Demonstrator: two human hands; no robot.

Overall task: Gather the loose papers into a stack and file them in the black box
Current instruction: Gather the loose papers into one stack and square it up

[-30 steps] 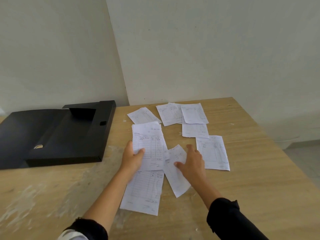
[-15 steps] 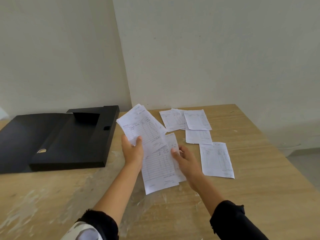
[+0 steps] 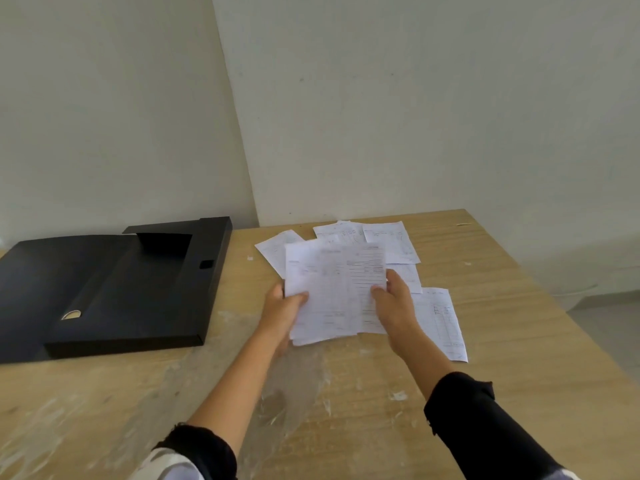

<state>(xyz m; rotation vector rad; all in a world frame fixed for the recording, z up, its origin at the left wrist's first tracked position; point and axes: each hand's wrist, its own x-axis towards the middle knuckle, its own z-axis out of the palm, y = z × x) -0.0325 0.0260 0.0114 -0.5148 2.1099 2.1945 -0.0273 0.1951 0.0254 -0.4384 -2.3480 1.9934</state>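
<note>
A loose bunch of white printed papers (image 3: 332, 292) is lifted above the wooden table (image 3: 519, 341). My left hand (image 3: 282, 311) grips its left edge and my right hand (image 3: 393, 301) grips its right edge. Several more papers lie flat beyond and to the right: one at the back left (image 3: 273, 247), two at the back (image 3: 388, 239), one partly hidden behind my right hand (image 3: 412, 275), and one long sheet (image 3: 441, 322) beside my right wrist. The black box (image 3: 114, 289) lies open on the table's left side, its flap spread to the left.
White walls meet in a corner just behind the table. The table's right edge drops to a grey floor (image 3: 616, 317). A scuffed, glossy patch (image 3: 294, 386) covers the wood under my forearms.
Both hands have lifted the gathered sheets off the table and brought them together into one bunch. My right hand, which was flat on a sheet, now holds the bunch's right edge.
</note>
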